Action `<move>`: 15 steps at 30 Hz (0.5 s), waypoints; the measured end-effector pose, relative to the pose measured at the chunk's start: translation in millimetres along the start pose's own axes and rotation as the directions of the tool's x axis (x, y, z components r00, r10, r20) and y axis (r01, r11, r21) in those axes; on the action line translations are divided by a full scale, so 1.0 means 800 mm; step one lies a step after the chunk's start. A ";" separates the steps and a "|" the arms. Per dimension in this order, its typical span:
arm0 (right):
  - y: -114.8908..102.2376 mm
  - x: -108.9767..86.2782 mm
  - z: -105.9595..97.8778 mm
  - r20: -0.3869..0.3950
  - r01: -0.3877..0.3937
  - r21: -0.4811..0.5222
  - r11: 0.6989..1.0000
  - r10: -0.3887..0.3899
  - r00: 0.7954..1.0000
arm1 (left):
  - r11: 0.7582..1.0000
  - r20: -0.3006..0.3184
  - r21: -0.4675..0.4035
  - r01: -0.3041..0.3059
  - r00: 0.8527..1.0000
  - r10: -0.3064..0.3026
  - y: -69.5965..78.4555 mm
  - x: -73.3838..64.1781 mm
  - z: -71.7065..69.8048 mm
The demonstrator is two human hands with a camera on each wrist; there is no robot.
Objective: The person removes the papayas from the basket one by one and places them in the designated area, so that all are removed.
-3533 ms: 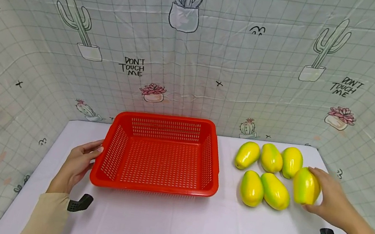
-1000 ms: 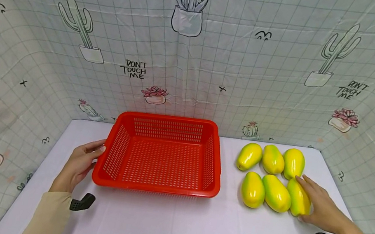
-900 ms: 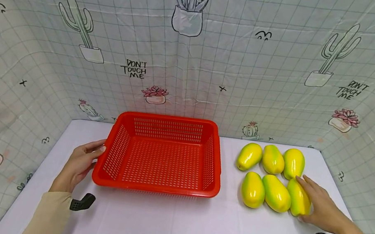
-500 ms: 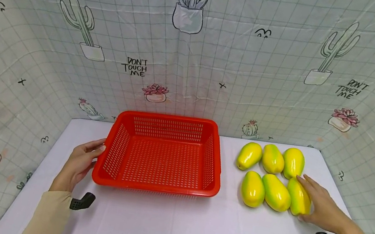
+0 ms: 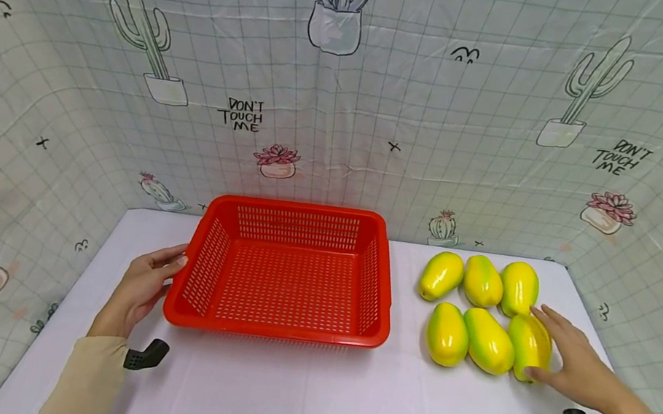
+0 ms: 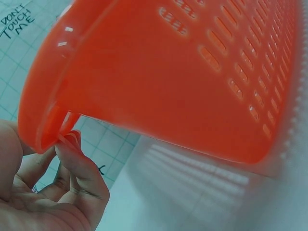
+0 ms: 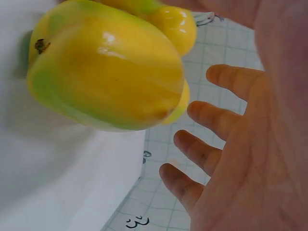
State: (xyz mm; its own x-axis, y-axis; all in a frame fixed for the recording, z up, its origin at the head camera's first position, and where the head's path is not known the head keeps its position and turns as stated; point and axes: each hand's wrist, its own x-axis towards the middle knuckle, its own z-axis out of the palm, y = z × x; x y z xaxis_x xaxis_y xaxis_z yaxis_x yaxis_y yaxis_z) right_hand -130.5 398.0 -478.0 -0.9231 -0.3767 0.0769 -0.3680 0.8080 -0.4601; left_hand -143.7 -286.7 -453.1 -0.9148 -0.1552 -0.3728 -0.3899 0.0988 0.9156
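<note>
In the head view a red plastic basket point(image 5: 272, 335) with slotted walls stands left of centre, nothing inside it. My left hand point(image 5: 141, 284) holds its left rim; the left wrist view shows the fingers point(image 6: 84, 168) curled under that rim. To the right, several yellow-green mangoes lie in two rows. The front-right mango point(image 5: 524, 339) sits between the thumb and fingers of my right hand point(image 5: 579, 365). In the right wrist view those fingers are spread and apart from the mango point(image 7: 106, 67), which lies on the white cloth.
Behind the front row are a left back mango point(image 5: 441, 277), a middle one point(image 5: 482, 282) and a right one point(image 5: 519, 290). A white tablecloth point(image 5: 296, 408) covers the table. Patterned fabric point(image 5: 384, 98) walls in the back and both sides.
Earlier my right hand gripped a mango above the table and set it down at the front row's right end. Now its fingers have spread and drawn back slightly. The left hand stays at the basket.
</note>
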 end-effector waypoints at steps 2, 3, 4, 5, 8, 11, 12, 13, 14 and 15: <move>0.001 0.000 -0.002 -0.019 0.009 -0.004 1.000 -0.009 1.000 | 1.000 -0.002 0.004 0.004 1.000 -0.004 0.001 0.000 0.000; 0.001 0.001 -0.003 -0.030 0.014 -0.009 1.000 -0.015 0.999 | 1.000 -0.003 0.006 0.005 1.000 -0.005 0.001 0.000 0.000; 0.002 0.001 -0.004 -0.038 0.020 -0.012 1.000 -0.020 0.999 | 1.000 -0.003 0.008 0.006 1.000 -0.006 0.002 0.000 0.000; 0.002 0.001 -0.005 -0.052 0.028 -0.018 0.999 -0.029 0.998 | 1.000 -0.003 0.008 0.005 1.000 -0.005 0.002 0.000 0.000; 0.003 0.001 -0.007 -0.076 0.047 -0.020 0.999 -0.048 0.996 | 1.000 -0.001 0.011 0.003 1.000 -0.003 0.001 0.001 0.000; 0.002 0.001 -0.009 -0.082 0.045 -0.006 0.999 -0.045 0.996 | 1.000 -0.001 0.011 0.002 1.000 -0.002 0.000 0.001 0.000; 0.002 0.000 -0.010 -0.083 0.044 -0.003 0.999 -0.044 0.996 | 1.000 -0.001 0.011 0.003 1.000 -0.003 0.000 0.001 0.000; 0.001 0.000 -0.010 -0.085 0.042 0.000 0.999 -0.042 0.996 | 1.000 -0.001 0.011 0.003 1.000 -0.003 -0.001 0.001 0.000; 0.001 0.000 -0.011 -0.088 0.041 0.002 0.999 -0.041 0.995 | 1.000 -0.002 0.011 0.003 1.000 -0.003 -0.001 0.001 -0.001; 0.000 0.000 -0.011 -0.094 0.042 0.003 0.999 -0.042 0.995 | 1.000 -0.002 0.011 0.003 1.000 -0.003 -0.001 0.001 -0.001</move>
State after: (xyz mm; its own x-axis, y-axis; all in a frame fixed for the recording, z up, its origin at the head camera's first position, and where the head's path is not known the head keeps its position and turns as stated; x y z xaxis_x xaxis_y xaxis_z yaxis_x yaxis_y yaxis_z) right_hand -131.5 402.4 -470.0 -0.9133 -0.3660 0.1786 -0.4064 0.7898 -0.4593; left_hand -144.1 -287.8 -454.0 -0.9136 -0.1579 -0.3748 -0.3934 0.1091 0.9129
